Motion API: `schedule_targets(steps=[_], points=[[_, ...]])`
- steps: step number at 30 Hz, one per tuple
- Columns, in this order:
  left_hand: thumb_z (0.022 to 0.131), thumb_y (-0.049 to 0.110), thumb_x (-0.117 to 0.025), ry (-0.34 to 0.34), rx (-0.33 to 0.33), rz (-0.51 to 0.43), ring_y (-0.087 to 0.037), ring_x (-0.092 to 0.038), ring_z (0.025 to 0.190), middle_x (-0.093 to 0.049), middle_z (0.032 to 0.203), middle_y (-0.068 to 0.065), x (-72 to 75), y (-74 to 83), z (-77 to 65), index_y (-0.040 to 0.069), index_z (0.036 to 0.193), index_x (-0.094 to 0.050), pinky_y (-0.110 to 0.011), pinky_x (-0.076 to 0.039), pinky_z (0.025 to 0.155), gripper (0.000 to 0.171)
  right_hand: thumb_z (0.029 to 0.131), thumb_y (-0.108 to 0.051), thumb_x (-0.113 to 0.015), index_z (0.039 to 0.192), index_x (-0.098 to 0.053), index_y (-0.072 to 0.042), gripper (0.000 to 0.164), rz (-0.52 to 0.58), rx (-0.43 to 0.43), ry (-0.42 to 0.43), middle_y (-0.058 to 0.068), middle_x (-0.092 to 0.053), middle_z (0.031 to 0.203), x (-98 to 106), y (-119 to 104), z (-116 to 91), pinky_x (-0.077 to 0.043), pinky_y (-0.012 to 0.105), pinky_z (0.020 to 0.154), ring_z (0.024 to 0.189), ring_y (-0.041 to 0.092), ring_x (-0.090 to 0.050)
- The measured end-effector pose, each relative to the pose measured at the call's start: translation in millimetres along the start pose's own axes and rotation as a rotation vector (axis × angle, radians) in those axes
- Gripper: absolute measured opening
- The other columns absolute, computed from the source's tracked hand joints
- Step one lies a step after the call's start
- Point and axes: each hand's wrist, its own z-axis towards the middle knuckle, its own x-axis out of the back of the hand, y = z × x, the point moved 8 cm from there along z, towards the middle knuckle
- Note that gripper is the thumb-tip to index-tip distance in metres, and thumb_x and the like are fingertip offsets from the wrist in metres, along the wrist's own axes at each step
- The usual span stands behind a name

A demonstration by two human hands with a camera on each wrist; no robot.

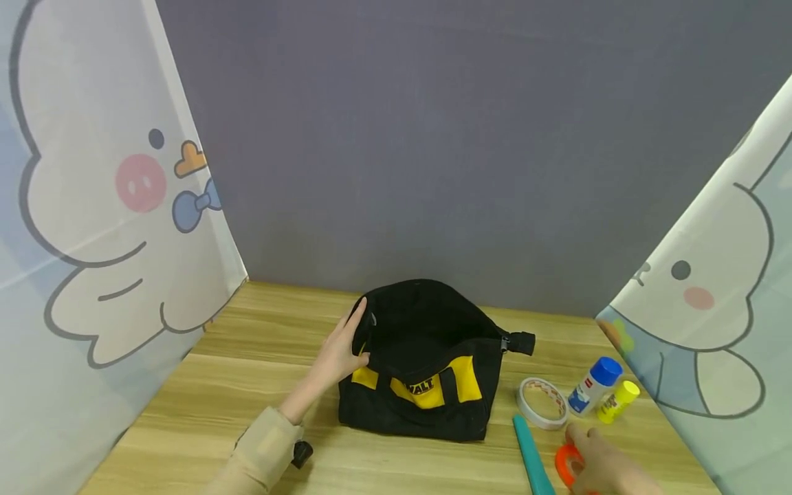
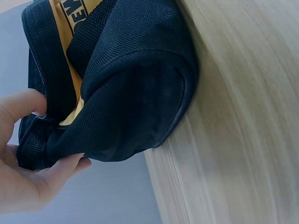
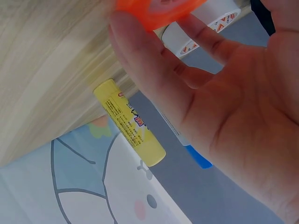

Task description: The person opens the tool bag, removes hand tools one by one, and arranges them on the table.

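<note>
A black and yellow tool bag (image 1: 421, 419) stands with its zipped mouth spread wide. At its left end my left hand (image 1: 340, 347) grips the rim. In the left wrist view, the thumb (image 2: 30, 102) lies on the zipper edge and the fingers curl round the other side of the fabric. My right hand (image 1: 600, 464) is low over the table at the right, holding an orange ring, seemingly a tape roll (image 1: 564, 462), between thumb and fingers. The right wrist view shows this orange roll (image 3: 175, 14) at the fingertips, cut off by the top edge.
Beside the right hand lies a long teal object (image 1: 531, 454). Behind it are a white tape roll (image 1: 526, 409), a white glue stick with a blue cap (image 1: 594, 388) and a yellow glue stick (image 1: 619, 402). A grey backdrop (image 1: 433, 151) and printed side curtains (image 1: 699, 330) border the table.
</note>
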Motion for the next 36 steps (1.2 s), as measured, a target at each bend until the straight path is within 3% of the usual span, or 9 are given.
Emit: schedule_targets(steps=[5,11,20,25,32,36], points=[[0.073,0.006,-0.074,-0.019,0.0,-0.017,-0.015,-0.038,0.045,-0.021,0.156,-0.012,-2.0,-1.2,1.4,0.033,0.151,-0.007,-0.037,-0.039,0.064,0.107,0.054,-0.007,-0.082,0.105,-0.047,-0.008,0.062,0.016,0.052,0.003,0.02,-0.045,0.095,-1,-6,0,-0.043,0.039,0.061,0.075,0.026,-0.046],[0.074,0.006,-0.074,-0.036,0.016,-0.027,-0.011,-0.032,0.043,-0.019,0.157,-0.011,-1.0,-2.4,1.2,0.035,0.151,-0.005,-0.03,-0.035,0.055,0.108,0.053,-0.005,-0.082,0.102,-0.047,-0.011,0.06,0.001,0.061,0.012,0.017,-0.044,0.095,0,-8,-2,-0.043,0.037,0.061,0.075,0.025,-0.045],[0.074,0.008,-0.074,-0.027,-0.004,-0.02,-0.012,-0.036,0.045,-0.019,0.156,-0.014,0.2,-0.7,2.5,0.033,0.151,-0.006,-0.035,-0.038,0.061,0.107,0.055,-0.006,-0.084,0.1,-0.045,-0.011,0.059,-0.018,0.05,0.016,0.019,-0.043,0.096,-1,-10,-3,-0.044,0.037,0.06,0.075,0.025,-0.046],[0.072,0.006,-0.075,-0.015,-0.023,-0.03,-0.016,-0.044,0.056,-0.019,0.156,-0.015,2.0,-0.8,4.1,0.03,0.152,-0.008,-0.029,-0.037,0.054,0.107,0.056,-0.01,-0.085,0.105,-0.047,-0.01,0.062,-0.034,0.05,0.025,0.02,-0.044,0.099,-1,-11,-5,-0.046,0.04,0.062,0.076,0.026,-0.048],[0.074,0.008,-0.075,-0.028,-0.027,-0.033,-0.018,-0.049,0.064,-0.019,0.157,-0.014,3.4,-1.8,3.2,0.029,0.152,-0.007,-0.027,-0.037,0.055,0.106,0.062,-0.012,-0.083,0.108,-0.044,-0.009,0.06,-0.075,0.059,0.021,0.019,-0.044,0.098,0,-13,-11,-0.047,0.044,0.066,0.078,0.025,-0.05],[0.074,0.01,-0.075,-0.035,-0.022,-0.029,-0.024,-0.057,0.078,-0.019,0.156,-0.015,5.0,0.0,2.9,0.029,0.152,-0.007,-0.029,-0.04,0.059,0.105,0.061,-0.01,-0.082,0.108,-0.045,-0.01,0.06,-0.063,0.047,0.018,0.018,-0.045,0.098,0,-12,-14,-0.047,0.043,0.065,0.078,0.025,-0.049]])
